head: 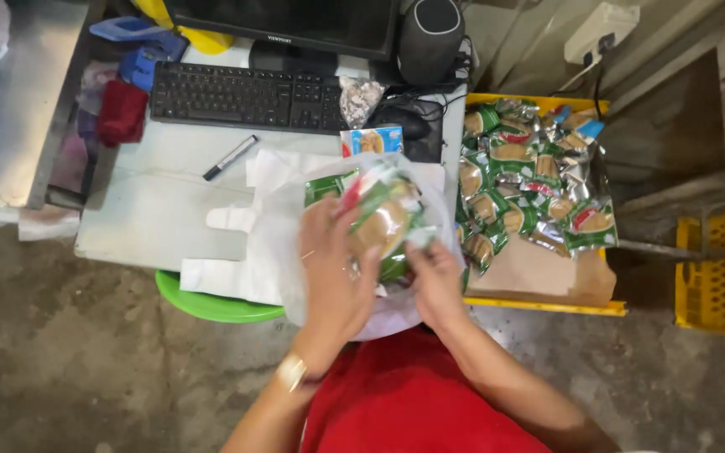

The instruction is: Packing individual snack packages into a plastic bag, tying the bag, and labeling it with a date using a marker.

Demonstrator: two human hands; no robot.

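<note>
Nearest the camera, a red garment [413, 403] fills the bottom edge at 6 o'clock, with both forearms rising from it. The left hand [335, 268] is wrapped, fingers curled shut, around a clear plastic bag [379, 210] stuffed with green snack packets; a gold bracelet [292, 371] is worn on that wrist. The right hand [435, 277] is closed on the bag's lower edge at 3 o'clock of the left hand. The bag is held above the white table [144, 210], over a stack of flat white carrier bags [249, 252].

The bag looks nearly filled, judged by its bulge; it is not yet tied or set down. Many loose packets are left in the yellow crate [547, 306] at 3 o'clock, too overlapped for an exact count, roughly fifteen.

Counted beyond: one keyboard [245, 96] at 11 o'clock, one black marker [230, 157], one speaker [430, 38] at 12 o'clock, one green bowl [211, 304] under the table edge.
</note>
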